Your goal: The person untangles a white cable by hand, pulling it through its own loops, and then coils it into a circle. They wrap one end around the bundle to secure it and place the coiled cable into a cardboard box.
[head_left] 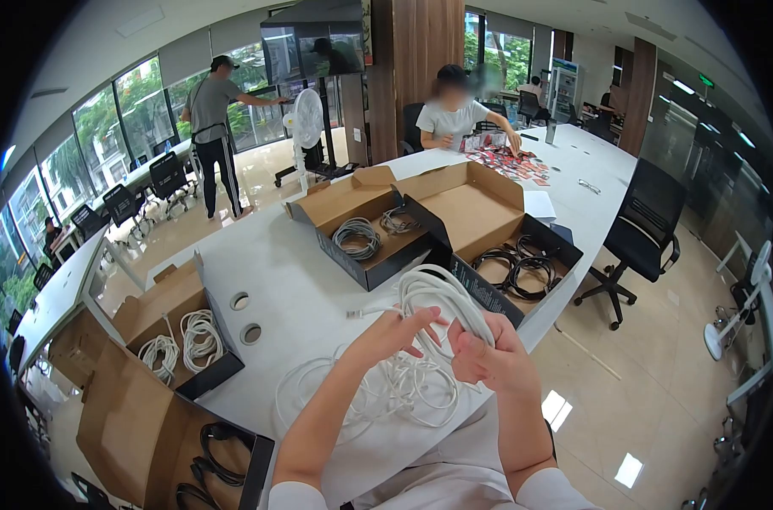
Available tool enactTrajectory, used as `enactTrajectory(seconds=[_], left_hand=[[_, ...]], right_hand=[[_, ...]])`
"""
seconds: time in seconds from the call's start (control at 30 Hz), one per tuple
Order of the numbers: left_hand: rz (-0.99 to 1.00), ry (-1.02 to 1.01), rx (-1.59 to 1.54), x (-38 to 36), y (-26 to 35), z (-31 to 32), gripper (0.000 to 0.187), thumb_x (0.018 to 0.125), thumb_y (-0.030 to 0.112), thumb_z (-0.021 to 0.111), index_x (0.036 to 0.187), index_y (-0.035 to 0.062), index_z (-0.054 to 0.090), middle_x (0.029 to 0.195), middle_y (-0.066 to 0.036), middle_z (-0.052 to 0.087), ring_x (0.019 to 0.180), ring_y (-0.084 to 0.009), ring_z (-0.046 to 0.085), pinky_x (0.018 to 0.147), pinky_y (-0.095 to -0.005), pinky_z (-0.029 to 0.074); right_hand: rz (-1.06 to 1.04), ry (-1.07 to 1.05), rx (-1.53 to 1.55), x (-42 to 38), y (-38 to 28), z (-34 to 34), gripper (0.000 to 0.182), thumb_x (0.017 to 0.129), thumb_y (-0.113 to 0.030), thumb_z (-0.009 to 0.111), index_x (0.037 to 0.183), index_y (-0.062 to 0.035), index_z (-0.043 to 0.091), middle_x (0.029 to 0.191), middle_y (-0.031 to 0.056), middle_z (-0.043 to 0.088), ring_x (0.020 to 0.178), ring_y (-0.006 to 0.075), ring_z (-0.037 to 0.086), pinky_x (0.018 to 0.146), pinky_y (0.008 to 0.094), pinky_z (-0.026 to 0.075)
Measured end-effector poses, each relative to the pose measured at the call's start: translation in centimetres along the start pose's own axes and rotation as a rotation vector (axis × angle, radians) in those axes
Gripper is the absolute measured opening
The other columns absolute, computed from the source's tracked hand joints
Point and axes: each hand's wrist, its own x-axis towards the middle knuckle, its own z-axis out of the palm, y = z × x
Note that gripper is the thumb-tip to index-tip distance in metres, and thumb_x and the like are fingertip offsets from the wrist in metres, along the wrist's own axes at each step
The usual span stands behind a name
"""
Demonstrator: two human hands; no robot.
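Note:
A coil of white network cable [429,293] hangs in my right hand [488,353], whose fingers wrap round its right side. My left hand [399,331] is at the coil's left side, fingers bent round a part of the cable near its plug end. The clear plug [352,314] sticks out to the left of that hand. Beneath both hands, a loose tangle of white cable [378,391] lies on the white table [276,246].
Open boxes hold grey cables [357,239], black cables [518,270], white cables [202,340] and, at lower left, black cables [221,459]. A seated person [454,119] handles red cards across the table; another person [212,110] stands near a fan [306,123]. A black chair [646,221] stands right.

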Motion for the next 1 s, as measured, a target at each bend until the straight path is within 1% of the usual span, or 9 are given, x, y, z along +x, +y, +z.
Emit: enactTrajectory(seconds=[0.13, 0.23, 0.33, 0.57, 0.67, 0.77, 0.8, 0.9, 1.0], left_hand=[[0.357, -0.020, -0.043, 1.6, -2.1, -0.3, 0.039, 0.093, 0.030, 0.053, 0.119, 0.0031, 0.061, 0.104, -0.009, 0.066, 0.080, -0.0122, 0.062, 0.076, -0.0306, 0.055], [0.504, 0.048, -0.218, 1.4, -2.0, 0.1, 0.030, 0.091, 0.021, 0.055, 0.112, 0.0002, 0.061, 0.110, -0.010, 0.063, 0.085, -0.0159, 0.064, 0.076, -0.0295, 0.052], [0.314, -0.042, -0.529, 0.0, -0.5, 0.4, 0.034, 0.093, 0.027, 0.055, 0.110, -0.0009, 0.062, 0.107, -0.011, 0.065, 0.090, -0.0178, 0.065, 0.081, -0.0306, 0.052], [0.123, -0.247, -0.470, 0.6, -1.4, -0.6, 0.039, 0.094, 0.034, 0.052, 0.096, -0.0018, 0.068, 0.090, -0.009, 0.069, 0.085, -0.0154, 0.064, 0.078, -0.0282, 0.050], [0.177, -0.132, -0.357, 0.6, -1.3, -0.3, 0.042, 0.095, 0.032, 0.050, 0.110, -0.0052, 0.063, 0.101, -0.012, 0.068, 0.092, -0.0210, 0.066, 0.078, -0.0313, 0.052], [0.353, 0.034, -0.596, 0.2, -0.3, 1.3, 0.040, 0.096, 0.025, 0.050, 0.126, -0.0013, 0.053, 0.123, -0.010, 0.059, 0.100, -0.0228, 0.065, 0.079, -0.0331, 0.052], [0.310, 0.027, -0.665, 0.0, 0.0, 1.2, 0.043, 0.096, 0.021, 0.050, 0.136, 0.0051, 0.044, 0.137, -0.008, 0.048, 0.105, -0.0244, 0.063, 0.080, -0.0352, 0.052], [0.291, 0.020, -0.728, -0.8, 0.7, 1.1, 0.036, 0.097, 0.024, 0.050, 0.128, 0.0073, 0.051, 0.125, -0.011, 0.058, 0.101, -0.0237, 0.065, 0.081, -0.0356, 0.052], [0.240, -0.105, -0.773, 0.1, -0.6, 0.2, 0.023, 0.099, 0.028, 0.049, 0.108, 0.0090, 0.058, 0.087, -0.005, 0.066, 0.076, -0.0166, 0.066, 0.072, -0.0324, 0.052]], right_hand=[[-0.009, -0.106, 0.202, 0.6, 0.9, -1.0, 0.027, 0.094, -0.027, 0.061, 0.084, -0.0033, 0.050, 0.051, -0.0059, 0.034, 0.040, 0.0041, 0.027, 0.039, 0.0234, 0.019], [-0.040, -0.133, 0.196, 1.1, 1.3, -1.2, 0.030, 0.094, -0.028, 0.060, 0.082, -0.0029, 0.050, 0.048, -0.0055, 0.033, 0.038, 0.0045, 0.027, 0.039, 0.0238, 0.019], [-0.090, -0.064, 0.183, 1.4, 1.3, -0.6, 0.031, 0.094, -0.028, 0.059, 0.082, -0.0019, 0.050, 0.047, -0.0047, 0.034, 0.036, 0.0048, 0.027, 0.038, 0.0239, 0.019], [-0.229, 0.013, 0.089, 1.9, 1.0, -0.1, 0.028, 0.097, -0.024, 0.055, 0.082, -0.0005, 0.051, 0.045, -0.0033, 0.035, 0.034, 0.0058, 0.027, 0.036, 0.0247, 0.020], [-0.241, -0.027, 0.073, 1.9, 1.6, -0.5, 0.028, 0.097, -0.023, 0.054, 0.082, -0.0006, 0.050, 0.045, -0.0032, 0.035, 0.034, 0.0059, 0.027, 0.036, 0.0248, 0.020], [-0.268, -0.052, 0.131, 2.2, 2.1, -0.7, 0.027, 0.097, -0.024, 0.054, 0.083, -0.0006, 0.050, 0.045, -0.0032, 0.035, 0.034, 0.0058, 0.027, 0.037, 0.0249, 0.020], [-0.277, -0.070, 0.146, 2.3, 2.2, -0.6, 0.028, 0.097, -0.024, 0.054, 0.083, -0.0004, 0.051, 0.045, -0.0031, 0.035, 0.034, 0.0058, 0.027, 0.037, 0.0249, 0.020], [-0.314, -0.102, 0.162, 2.7, 2.5, -0.4, 0.028, 0.097, -0.024, 0.055, 0.083, 0.0004, 0.051, 0.045, -0.0028, 0.036, 0.035, 0.0056, 0.029, 0.037, 0.0247, 0.021], [-0.352, -0.080, 0.100, 2.9, 3.2, -0.1, 0.030, 0.096, -0.025, 0.056, 0.084, 0.0015, 0.053, 0.047, -0.0019, 0.040, 0.037, 0.0058, 0.033, 0.038, 0.0243, 0.024]])
